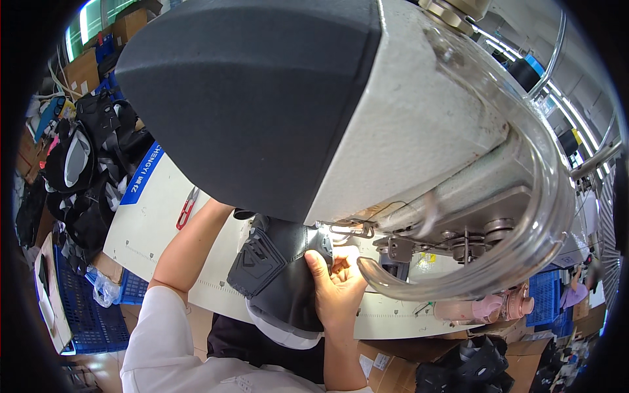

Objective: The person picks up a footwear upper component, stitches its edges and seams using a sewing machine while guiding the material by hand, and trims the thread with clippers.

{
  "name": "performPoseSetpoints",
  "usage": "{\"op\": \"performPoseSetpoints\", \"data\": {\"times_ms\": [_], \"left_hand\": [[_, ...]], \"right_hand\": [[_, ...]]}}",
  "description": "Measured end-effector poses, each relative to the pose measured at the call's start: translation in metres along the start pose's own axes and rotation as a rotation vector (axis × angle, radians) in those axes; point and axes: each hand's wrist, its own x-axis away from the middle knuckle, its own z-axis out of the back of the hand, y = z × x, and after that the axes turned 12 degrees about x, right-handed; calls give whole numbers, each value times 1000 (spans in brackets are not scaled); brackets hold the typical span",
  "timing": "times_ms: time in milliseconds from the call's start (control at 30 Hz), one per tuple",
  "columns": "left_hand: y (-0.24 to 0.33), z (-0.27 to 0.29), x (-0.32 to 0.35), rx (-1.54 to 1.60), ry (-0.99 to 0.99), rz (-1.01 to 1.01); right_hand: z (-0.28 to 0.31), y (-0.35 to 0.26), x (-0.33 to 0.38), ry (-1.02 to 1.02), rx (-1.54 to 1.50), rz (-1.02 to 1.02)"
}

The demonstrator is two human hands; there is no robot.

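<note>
Below the sewing machine head lies a black bag-like workpiece, with a raised, ribbed black patch on its left part and a pale layer at its lower edge. My right hand is closed on the right edge of this piece, thumb on top and fingers curled, close to the lit needle area. My left forearm reaches up along the left side of the piece; the machine head hides that hand and its fingers.
Red-handled thread snips lie on the white table, left of my forearm. A clear curved guard and a pink bottle are at the right. Black pieces pile up beyond the left edge, above a blue crate. Cardboard boxes stand below.
</note>
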Motion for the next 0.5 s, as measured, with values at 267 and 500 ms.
{"op": "performPoseSetpoints", "data": {"times_ms": [267, 500], "left_hand": [[107, 42, 74, 4, 535, 250], [146, -3, 145, 522, 508, 319]], "right_hand": [[-11, -7, 2, 31, -120, 35], [-16, -5, 5, 82, -91, 81]]}}
